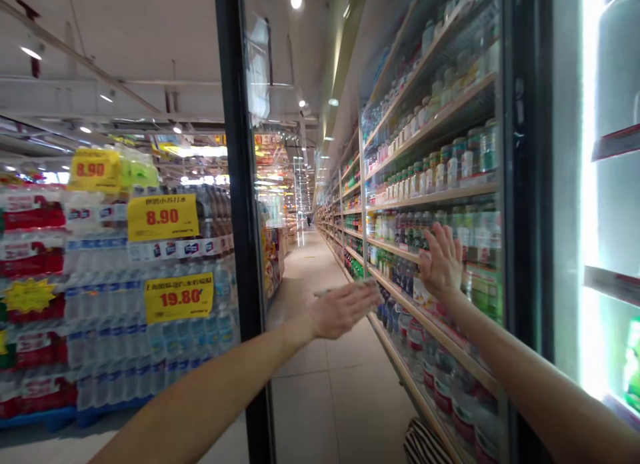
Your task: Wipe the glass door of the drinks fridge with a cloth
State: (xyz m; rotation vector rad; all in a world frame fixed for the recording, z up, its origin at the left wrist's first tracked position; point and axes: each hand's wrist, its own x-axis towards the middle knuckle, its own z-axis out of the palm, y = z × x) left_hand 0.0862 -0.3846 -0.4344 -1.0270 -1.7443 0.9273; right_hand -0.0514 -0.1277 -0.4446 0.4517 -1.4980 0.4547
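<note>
A glass cooler door (243,204) with a dark frame stands swung open in front of me. My left hand (345,311) is stretched out flat before the pane, fingers together and pointing right. A thin pale edge shows along its upper side; I cannot make out whether it is the thumb or something else. To its right my right hand (443,261) is raised, fingers apart, and seems to be at or very near the glass. Nothing shows in it. Shelves of bottled drinks (440,167) appear behind the pane, through it or reflected in it.
At left stand stacked packs of bottled water (110,331) with yellow price signs (163,217), beside red drink packs (35,257). A lit cooler interior (615,217) is at the right edge. Tiled floor (305,397) runs down the aisle. A black-and-white striped thing (424,444) shows at the bottom.
</note>
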